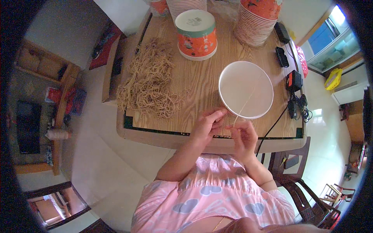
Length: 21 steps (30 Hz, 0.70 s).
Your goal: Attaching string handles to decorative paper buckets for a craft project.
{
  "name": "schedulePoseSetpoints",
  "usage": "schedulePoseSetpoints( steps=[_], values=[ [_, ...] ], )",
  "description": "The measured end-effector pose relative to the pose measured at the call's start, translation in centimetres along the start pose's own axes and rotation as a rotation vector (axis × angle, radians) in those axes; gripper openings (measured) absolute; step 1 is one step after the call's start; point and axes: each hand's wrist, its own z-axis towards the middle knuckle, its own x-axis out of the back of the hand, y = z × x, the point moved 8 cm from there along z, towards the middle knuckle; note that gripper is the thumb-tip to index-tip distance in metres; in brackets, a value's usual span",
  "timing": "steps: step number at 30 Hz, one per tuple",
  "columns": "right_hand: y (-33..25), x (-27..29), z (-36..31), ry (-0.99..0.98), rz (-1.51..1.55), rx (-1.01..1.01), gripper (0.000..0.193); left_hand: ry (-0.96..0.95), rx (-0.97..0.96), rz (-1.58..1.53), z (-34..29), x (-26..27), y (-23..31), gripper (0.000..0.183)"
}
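Note:
A white paper bucket (241, 83) tilts its open mouth toward me over the near right half of the table. At its lower left rim is my left hand (208, 126), its thumb and fingers closed against the edge. My right hand (244, 136) is pinched just below the rim on a thin tan cord (237, 115), which runs up across the bucket's mouth. The outer wall of the bucket is hidden from me. Left of my hands lies a loose heap of tan cords (149, 83).
An upside-down orange and green paper bucket (197, 42) stands behind, with a tall stack of nested buckets (254, 29) at the back right. Black adapters and cables (295, 101) line the table's right edge. A dark wooden chair (289, 171) is at the near right.

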Motion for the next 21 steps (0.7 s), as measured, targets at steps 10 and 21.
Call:
schedulePoseSetpoints(
  steps=[10,21],
  values=[
    [-0.3,1.1,1.5,0.023,0.216,-0.09,0.005,0.009,-1.262,1.868,-5.3,-10.0,8.2,0.025],
    [-1.2,5.0,3.1,0.258,0.255,-0.046,0.005,-0.245,-1.049,1.592,-5.3,-10.9,9.8,0.009]
  ],
)
